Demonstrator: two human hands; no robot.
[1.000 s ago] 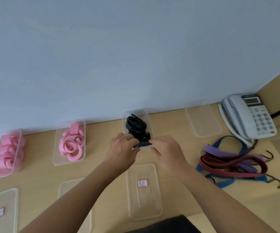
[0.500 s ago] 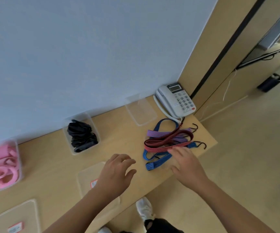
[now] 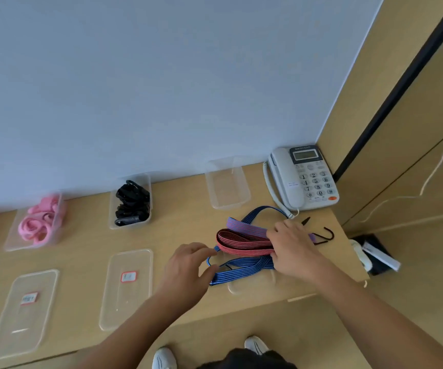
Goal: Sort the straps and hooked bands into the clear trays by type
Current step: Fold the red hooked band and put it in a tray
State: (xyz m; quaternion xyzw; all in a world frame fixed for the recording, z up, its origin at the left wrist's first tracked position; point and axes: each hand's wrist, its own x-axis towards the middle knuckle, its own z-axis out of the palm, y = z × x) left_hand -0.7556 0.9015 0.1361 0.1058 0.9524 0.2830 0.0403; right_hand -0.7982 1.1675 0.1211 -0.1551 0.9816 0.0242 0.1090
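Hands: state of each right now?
Left hand: open, fingers beside the bands, holding nothing.
Right hand: grip closed round the bands.

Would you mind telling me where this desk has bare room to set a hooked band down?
Bare desk lies between the black-strap tray and the empty tray, also between the pink-strap tray and the black-strap tray. Crowded: the band pile by the phone, with the left hand and right hand at it.
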